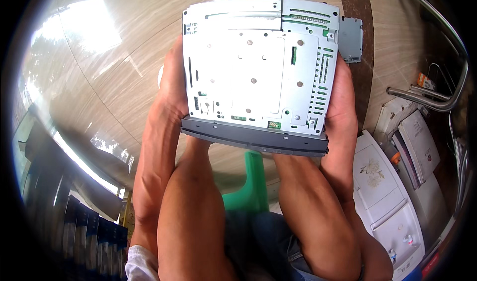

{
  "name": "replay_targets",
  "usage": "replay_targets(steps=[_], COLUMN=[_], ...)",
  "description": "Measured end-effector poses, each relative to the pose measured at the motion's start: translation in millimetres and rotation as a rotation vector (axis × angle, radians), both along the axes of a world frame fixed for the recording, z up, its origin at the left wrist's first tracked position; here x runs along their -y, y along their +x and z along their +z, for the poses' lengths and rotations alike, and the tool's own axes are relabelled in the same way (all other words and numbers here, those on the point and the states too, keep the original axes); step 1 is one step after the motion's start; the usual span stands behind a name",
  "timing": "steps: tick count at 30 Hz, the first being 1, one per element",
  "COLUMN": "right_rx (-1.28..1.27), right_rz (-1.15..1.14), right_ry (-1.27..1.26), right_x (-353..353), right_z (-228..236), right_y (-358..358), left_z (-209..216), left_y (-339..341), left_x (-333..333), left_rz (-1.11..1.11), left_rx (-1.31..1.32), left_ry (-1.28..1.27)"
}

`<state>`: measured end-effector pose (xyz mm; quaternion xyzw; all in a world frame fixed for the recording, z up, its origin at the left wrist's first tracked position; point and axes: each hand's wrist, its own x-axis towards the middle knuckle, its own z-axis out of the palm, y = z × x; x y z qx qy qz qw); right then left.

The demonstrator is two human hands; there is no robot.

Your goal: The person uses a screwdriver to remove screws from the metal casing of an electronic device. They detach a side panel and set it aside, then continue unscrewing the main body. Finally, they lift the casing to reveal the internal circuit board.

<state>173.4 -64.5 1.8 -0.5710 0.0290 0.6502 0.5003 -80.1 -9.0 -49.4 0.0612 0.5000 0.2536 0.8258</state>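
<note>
Between both my hands is a car stereo unit (268,89), a flat silver metal case with a dark grey front panel along the edge nearest me. Its slotted face is turned up toward me, and bits of green circuit board show through the slots. My left hand (172,80) grips its left side, and my right hand (342,99) grips the right side. Most of the fingers are hidden beneath or behind the case. The unit is held up above the floor, over and beyond my knees. A grey metal plate (352,40) lies on the floor past its far right corner.
Under me is a green plastic stool (254,181). To the right stand a white water dispenser (385,196) lying lengthwise, white boxes (418,144) and bent chrome tubing (449,102). Several blue boxes (87,231) line the lower left. Glossy beige tiles (124,67) with a brown strip cover the floor.
</note>
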Motion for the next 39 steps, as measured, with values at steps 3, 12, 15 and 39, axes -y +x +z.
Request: replay_targets(steps=[3, 12, 15, 39], right_rx=[-0.001, 0.053, 0.048, -0.102], right_rz=[0.023, 0.076, 0.055, 0.136], right_ry=[-0.03, 0.018, 0.039, 0.27], right_x=[0.8, -0.3, -0.4, 10.7], right_z=[-8.2, -4.6, -1.1, -4.8], right_y=[-6.8, -7.8, -11.0, 5.3], left_z=[-1.3, -1.2, -3.5, -14.8], left_y=[-9.3, -8.9, -13.9, -15.6], left_x=[0.7, 4.8, 5.3, 4.5], left_rz=[-0.003, 0.103, 0.08, 0.099], left_rx=[-0.035, -0.021, 0.014, 0.047], left_ry=[0.021, -0.015, 0.005, -0.032])
